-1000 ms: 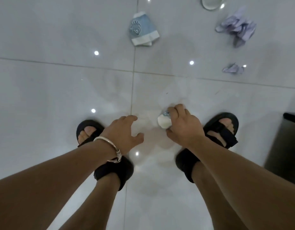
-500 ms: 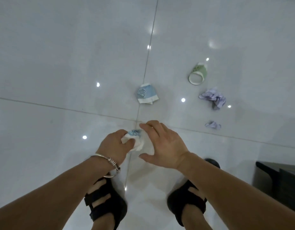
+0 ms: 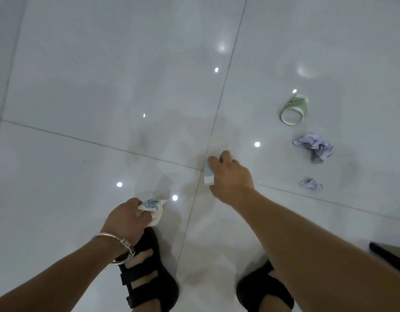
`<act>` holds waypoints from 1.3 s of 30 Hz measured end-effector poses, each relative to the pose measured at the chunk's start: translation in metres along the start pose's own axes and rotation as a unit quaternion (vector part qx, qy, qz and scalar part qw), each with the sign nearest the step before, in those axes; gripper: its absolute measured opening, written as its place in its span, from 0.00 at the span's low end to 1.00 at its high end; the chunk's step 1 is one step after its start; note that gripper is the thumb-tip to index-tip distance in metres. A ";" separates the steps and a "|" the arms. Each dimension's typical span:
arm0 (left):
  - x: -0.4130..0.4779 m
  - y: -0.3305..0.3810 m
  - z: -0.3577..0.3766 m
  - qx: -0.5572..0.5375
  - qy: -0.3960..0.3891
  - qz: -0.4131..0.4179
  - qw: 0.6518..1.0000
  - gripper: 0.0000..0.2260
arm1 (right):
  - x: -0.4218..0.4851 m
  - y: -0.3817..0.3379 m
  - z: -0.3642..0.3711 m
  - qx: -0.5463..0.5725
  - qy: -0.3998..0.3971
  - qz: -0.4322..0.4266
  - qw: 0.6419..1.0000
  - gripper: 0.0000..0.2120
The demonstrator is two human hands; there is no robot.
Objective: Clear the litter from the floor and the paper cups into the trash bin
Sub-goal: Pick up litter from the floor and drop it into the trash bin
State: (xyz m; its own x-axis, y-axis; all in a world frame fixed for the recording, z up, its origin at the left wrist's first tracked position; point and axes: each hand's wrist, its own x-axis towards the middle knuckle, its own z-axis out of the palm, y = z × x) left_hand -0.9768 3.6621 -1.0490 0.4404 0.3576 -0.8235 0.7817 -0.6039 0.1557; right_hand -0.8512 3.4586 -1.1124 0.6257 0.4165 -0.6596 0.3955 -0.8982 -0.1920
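Left grip clenches crushed cup; right grip, arm outstretched, curled round blue cup.

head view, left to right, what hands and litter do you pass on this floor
left hand → crumpled cup → blue cup → right hand → green cup → dark object at the right edge. Big purple wad and small purple wad overlap the green cup sideways, so left out.

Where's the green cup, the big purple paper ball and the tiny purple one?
green cup (image 3: pixel 296 104): head view, on its green side wall above the round opening.
big purple paper ball (image 3: pixel 314 146): head view, middle of the crumple.
tiny purple paper ball (image 3: pixel 310 184): head view, its middle.
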 end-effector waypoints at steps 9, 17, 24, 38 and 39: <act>-0.103 0.106 -0.083 0.009 0.008 0.079 0.997 0.10 | -0.168 0.054 -0.093 0.177 0.016 0.096 0.979 0.33; -0.273 0.247 -0.187 0.060 -0.008 0.252 0.966 0.10 | -0.317 0.091 -0.286 0.159 0.091 0.126 0.975 0.31; -0.419 0.308 -0.217 0.116 -0.036 0.365 0.923 0.09 | -0.467 0.058 -0.381 0.195 0.181 0.208 0.941 0.29; -0.680 0.290 -0.117 0.388 -0.127 0.602 0.686 0.07 | -0.820 -0.061 -0.264 0.352 0.266 0.512 0.737 0.26; -0.704 0.283 -0.095 0.399 -0.134 0.616 0.666 0.05 | -0.847 -0.069 -0.247 0.363 0.271 0.528 0.718 0.25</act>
State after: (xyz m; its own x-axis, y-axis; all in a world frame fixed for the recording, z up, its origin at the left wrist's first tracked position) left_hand -1.0235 3.3070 -0.3734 0.3514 -0.8354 -0.4227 -0.6307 -0.5449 0.5526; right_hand -1.2422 3.2028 -0.3608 0.5667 -0.7342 -0.3740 -0.8239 -0.5082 -0.2507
